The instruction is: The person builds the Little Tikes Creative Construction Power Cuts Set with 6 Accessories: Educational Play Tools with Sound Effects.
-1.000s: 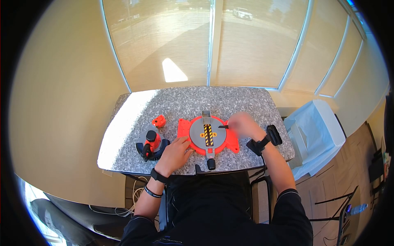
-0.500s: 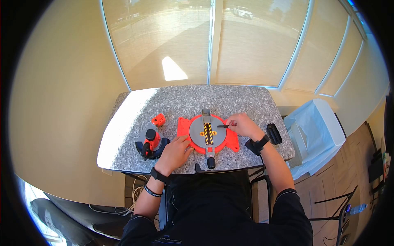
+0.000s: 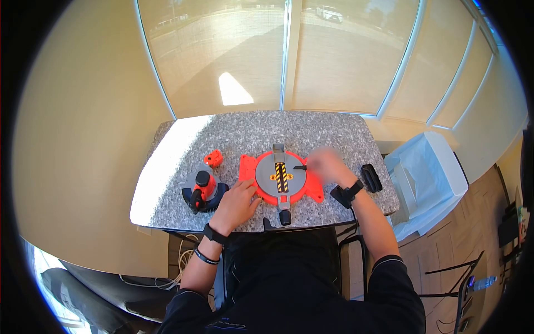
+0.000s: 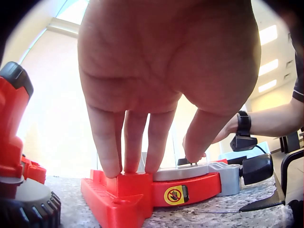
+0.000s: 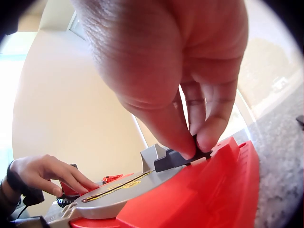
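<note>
A toy miter saw base with red wings (image 3: 315, 190) and a round grey turntable (image 3: 263, 178) lies on the table. My left hand (image 3: 238, 205) rests its extended fingertips on the base's left wing, steadying contact shown in the left wrist view on the red block (image 4: 128, 183). At the turntable's right edge my right hand (image 3: 329, 167) pinches a small flat black piece (image 5: 171, 160) between thumb and fingers. That piece lies low over the seam between turntable and right wing. A black knob (image 3: 285, 217) sticks out at the base's near side.
Left of the base stands a red and black toy saw head (image 3: 204, 186), with a small red part (image 3: 213, 159) behind it. A black oblong object (image 3: 371, 178) lies at the table's right. Beyond that edge is a bin with a pale liner (image 3: 428, 172).
My right hand blurs with motion in the latest head view, staying at the black piece by the turntable's right edge. The left hand keeps its place on the left wing.
</note>
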Demonstrator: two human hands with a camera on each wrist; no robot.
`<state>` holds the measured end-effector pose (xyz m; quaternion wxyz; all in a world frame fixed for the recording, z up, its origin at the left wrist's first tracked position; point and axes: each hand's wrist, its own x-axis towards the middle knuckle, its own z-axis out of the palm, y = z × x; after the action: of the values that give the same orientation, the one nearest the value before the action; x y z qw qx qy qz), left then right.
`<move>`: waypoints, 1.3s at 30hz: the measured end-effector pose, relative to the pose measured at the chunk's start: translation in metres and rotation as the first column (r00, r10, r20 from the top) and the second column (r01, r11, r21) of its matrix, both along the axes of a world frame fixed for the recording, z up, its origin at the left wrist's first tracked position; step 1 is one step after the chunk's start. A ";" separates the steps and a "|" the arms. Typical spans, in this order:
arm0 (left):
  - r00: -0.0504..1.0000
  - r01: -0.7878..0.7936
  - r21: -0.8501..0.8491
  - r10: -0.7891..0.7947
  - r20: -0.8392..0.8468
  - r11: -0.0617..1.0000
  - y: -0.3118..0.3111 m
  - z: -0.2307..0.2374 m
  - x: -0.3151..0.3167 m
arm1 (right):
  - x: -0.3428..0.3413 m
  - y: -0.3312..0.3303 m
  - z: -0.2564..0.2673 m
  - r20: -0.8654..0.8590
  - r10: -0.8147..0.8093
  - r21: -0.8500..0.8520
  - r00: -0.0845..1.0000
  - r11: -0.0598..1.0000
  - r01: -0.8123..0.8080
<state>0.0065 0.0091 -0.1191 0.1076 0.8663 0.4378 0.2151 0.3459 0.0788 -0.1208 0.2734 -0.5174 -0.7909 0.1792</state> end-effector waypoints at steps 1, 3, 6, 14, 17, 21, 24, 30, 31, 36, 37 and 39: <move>1.000 0.002 0.007 -0.002 0.001 1.000 0.000 -0.001 0.000 | 0.000 0.001 -0.001 -0.006 -0.003 0.000 1.000 1.000 0.003; 1.000 0.002 0.007 -0.002 -0.004 1.000 0.001 -0.001 0.000 | 0.000 0.000 0.000 -0.003 -0.007 -0.005 1.000 1.000 0.007; 1.000 0.002 0.006 -0.002 -0.004 1.000 0.000 -0.002 0.000 | -0.001 -0.001 0.000 -0.001 -0.010 -0.017 1.000 1.000 0.010; 1.000 -0.001 0.001 0.001 -0.004 1.000 0.000 -0.001 0.001 | -0.002 -0.003 0.002 -0.052 -0.004 -0.016 0.999 1.000 0.004; 1.000 -0.004 0.015 0.004 -0.007 1.000 0.000 -0.002 0.001 | -0.002 -0.004 0.002 -0.051 -0.011 -0.036 0.999 0.999 0.009; 1.000 -0.005 -0.002 0.005 -0.006 1.000 0.000 -0.001 0.002 | 0.001 -0.001 -0.003 -0.041 0.004 -0.013 0.999 1.000 -0.005; 1.000 -0.004 0.000 0.004 -0.003 1.000 0.000 -0.002 0.001 | 0.001 -0.002 -0.002 -0.049 0.008 -0.009 0.999 1.000 -0.008; 1.000 -0.003 0.016 0.003 -0.006 1.000 0.000 -0.003 0.000 | 0.002 -0.002 -0.006 -0.068 0.005 -0.004 0.998 1.000 -0.005; 1.000 -0.001 0.015 0.001 -0.008 1.000 0.000 -0.003 0.000 | 0.002 -0.002 -0.006 -0.064 0.005 0.000 0.998 1.000 -0.005; 1.000 -0.005 0.007 0.005 -0.001 1.000 0.000 -0.002 0.001 | 0.001 -0.005 -0.003 0.007 0.026 0.025 1.000 0.999 -0.026; 1.000 -0.007 0.002 0.007 0.007 1.000 0.000 -0.002 0.001 | 0.001 -0.004 -0.003 0.034 0.032 0.038 0.999 0.999 -0.033; 1.000 -0.004 0.005 0.004 0.002 1.000 0.001 -0.003 0.001 | 0.000 -0.006 -0.001 0.042 0.029 0.030 0.999 0.999 -0.030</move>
<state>0.0073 0.0100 -0.1222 0.1055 0.8654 0.4389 0.2174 0.3455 0.0732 -0.1213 0.2620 -0.5050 -0.8066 0.1603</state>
